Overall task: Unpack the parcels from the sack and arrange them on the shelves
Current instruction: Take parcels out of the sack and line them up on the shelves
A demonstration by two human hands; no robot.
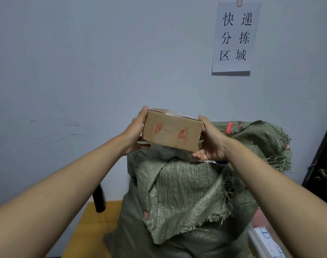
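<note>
A small brown cardboard parcel (172, 130) with red handling marks and clear tape on top is held in the air above the sack. My left hand (135, 132) grips its left end, thumb below and fingers up the side. My right hand (210, 142) grips its right end, fingers curled under the lower corner. Below them stands a green woven sack (187, 194), its frayed mouth folded open. What lies inside the sack is hidden, apart from a bit of white and blue at the opening (217, 162).
The sack stands on a yellow wooden surface (95, 226) against a pale wall. A black post (99, 199) rises at the sack's left. A paper sign (233, 37) hangs on the wall. A dark door (324, 164) is at the right edge, white packages (265, 239) at the lower right.
</note>
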